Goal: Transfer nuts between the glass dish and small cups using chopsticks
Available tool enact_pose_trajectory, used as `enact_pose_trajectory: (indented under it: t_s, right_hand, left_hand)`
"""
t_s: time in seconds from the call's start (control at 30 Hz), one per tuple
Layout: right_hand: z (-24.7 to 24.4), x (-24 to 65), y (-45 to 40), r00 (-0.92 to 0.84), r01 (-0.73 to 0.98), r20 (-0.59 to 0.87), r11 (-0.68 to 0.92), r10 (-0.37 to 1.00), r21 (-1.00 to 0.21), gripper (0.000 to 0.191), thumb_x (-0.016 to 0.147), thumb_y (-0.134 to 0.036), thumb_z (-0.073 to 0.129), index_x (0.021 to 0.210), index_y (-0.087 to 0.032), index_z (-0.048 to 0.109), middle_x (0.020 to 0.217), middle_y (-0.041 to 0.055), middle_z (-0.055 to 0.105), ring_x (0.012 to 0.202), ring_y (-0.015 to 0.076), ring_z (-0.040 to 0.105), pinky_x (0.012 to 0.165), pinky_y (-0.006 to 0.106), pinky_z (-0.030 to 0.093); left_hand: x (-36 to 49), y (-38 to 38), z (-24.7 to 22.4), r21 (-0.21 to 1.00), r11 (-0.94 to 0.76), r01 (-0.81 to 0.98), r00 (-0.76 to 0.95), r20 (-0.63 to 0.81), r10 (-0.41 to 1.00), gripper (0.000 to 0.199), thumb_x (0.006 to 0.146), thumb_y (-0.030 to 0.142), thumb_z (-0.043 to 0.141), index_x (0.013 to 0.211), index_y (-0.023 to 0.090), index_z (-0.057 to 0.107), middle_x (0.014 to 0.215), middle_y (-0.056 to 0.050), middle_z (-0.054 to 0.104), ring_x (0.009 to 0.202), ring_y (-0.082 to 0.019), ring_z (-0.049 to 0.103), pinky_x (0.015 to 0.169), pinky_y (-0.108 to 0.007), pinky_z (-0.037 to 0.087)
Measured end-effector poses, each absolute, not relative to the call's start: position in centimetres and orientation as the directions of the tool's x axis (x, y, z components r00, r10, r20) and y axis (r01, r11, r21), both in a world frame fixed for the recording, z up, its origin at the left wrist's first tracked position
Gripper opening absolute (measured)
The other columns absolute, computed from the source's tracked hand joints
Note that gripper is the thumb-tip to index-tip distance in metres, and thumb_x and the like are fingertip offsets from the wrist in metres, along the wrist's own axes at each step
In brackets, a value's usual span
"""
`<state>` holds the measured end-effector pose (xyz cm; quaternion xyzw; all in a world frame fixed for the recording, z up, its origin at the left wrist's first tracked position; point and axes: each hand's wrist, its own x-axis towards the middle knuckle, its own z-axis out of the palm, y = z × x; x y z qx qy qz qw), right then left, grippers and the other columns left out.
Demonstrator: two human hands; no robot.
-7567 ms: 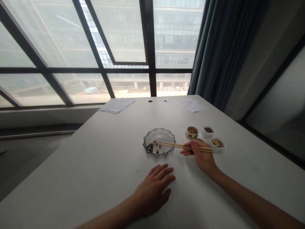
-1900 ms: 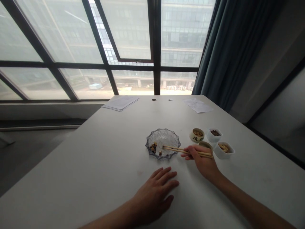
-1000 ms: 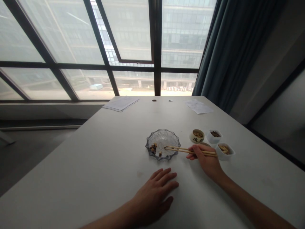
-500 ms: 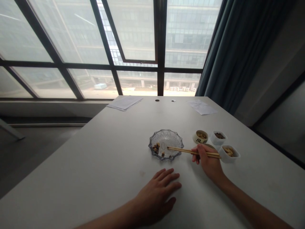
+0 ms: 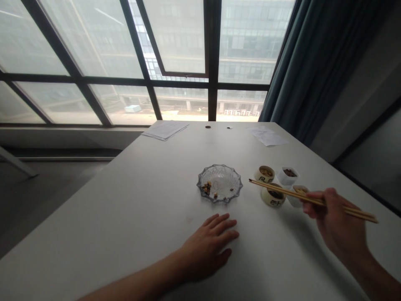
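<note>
A white table (image 5: 140,188) is shown. Left of the grip of the right hand (image 5: 341,221), a faceted glass dish (image 5: 224,173) and — closer to the grip — two lettered bowls (image 5: 272,201) are set; just beyond it, two white tubs (image 5: 286,180); well beyond, papers (image 5: 165,130) are laid.

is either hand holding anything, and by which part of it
The right hand holds chopsticks behind their middle, rear ends sticking out; whether the tips pinch anything is unclear. The left hand holds nothing.

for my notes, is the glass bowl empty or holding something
Not empty: the glass bowl holds small dark and tan pieces, mostly clustered at its left.
</note>
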<state>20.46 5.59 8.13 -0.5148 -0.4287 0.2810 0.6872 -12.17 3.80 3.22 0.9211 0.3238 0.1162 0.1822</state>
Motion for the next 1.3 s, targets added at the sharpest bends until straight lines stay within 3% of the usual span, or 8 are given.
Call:
enact_pose_trajectory:
  t_s: [0.3, 0.5, 0.73, 1.07, 1.3]
  right_hand:
    - [6.4, 26.8, 1.9, 0.645, -0.07, 0.108, 0.2, 0.757, -0.977, 0.04, 0.08, -0.054, 0.075, 0.072, -0.015, 0.076, 0.057, 0.0082, 0.067, 0.05, 0.0142, 0.062, 0.05, 0.021, 0.056]
    - [5.4, 27.0, 1.8, 0.617, -0.148, 0.004, 0.122, 0.787, -0.981, 0.038, 0.068, -0.049, 0.087, 0.078, -0.014, 0.076, 0.077, 0.0097, 0.076, 0.061, 0.0203, 0.075, 0.06, 0.024, 0.064]
    - [4.8, 27.3, 1.5, 0.616, -0.071, 0.083, 0.161, 0.784, -0.984, 0.039, 0.077, -0.057, 0.078, 0.076, -0.018, 0.075, 0.072, 0.0109, 0.074, 0.058, 0.0227, 0.074, 0.053, 0.026, 0.064]
    - [5.5, 26.3, 1.2, 0.582, -0.087, 0.154, 0.249, 0.799, -0.965, 0.041, 0.082, -0.057, 0.074, 0.08, -0.015, 0.076, 0.073, 0.0114, 0.076, 0.063, 0.0198, 0.075, 0.061, 0.025, 0.064]
    - [9.3, 22.1, 4.1, 0.328, 0.073, 0.261, 0.251, 0.908, -0.965, 0.045, 0.086, -0.059, 0.069, 0.087, -0.015, 0.077, 0.075, 0.013, 0.077, 0.066, 0.0243, 0.076, 0.063, 0.031, 0.065]
  left_hand:
    - [-12.2, 4.1, 2.7, 0.411, -0.736, 0.538, 0.762, 0.136, 0.634, 0.051, 0.09, 0.017, 0.056, 0.139, 0.031, 0.052, 0.155, -0.002, 0.048, 0.147, -0.026, 0.035, 0.122, -0.049, 0.029]
    - [-12.5, 4.2, 2.5, 0.371, -0.739, 0.562, 0.762, 0.115, 0.638, 0.052, 0.093, 0.018, 0.055, 0.142, 0.033, 0.051, 0.156, -0.001, 0.046, 0.148, -0.026, 0.033, 0.121, -0.05, 0.031]
    - [-12.8, 4.5, 2.2, 0.355, -0.752, 0.555, 0.765, 0.136, 0.629, 0.048, 0.095, 0.02, 0.053, 0.141, 0.033, 0.053, 0.155, -0.002, 0.047, 0.147, -0.028, 0.035, 0.12, -0.051, 0.033]
    - [-12.7, 4.4, 2.2, 0.357, -0.739, 0.571, 0.765, 0.095, 0.637, 0.05, 0.095, 0.02, 0.053, 0.142, 0.034, 0.05, 0.157, 0.001, 0.044, 0.149, -0.026, 0.031, 0.121, -0.05, 0.03]
    - [-12.3, 4.2, 2.8, 0.382, -0.733, 0.563, 0.766, 0.091, 0.636, 0.052, 0.092, 0.019, 0.054, 0.141, 0.032, 0.05, 0.157, 0.0, 0.044, 0.149, -0.026, 0.031, 0.122, -0.05, 0.028]
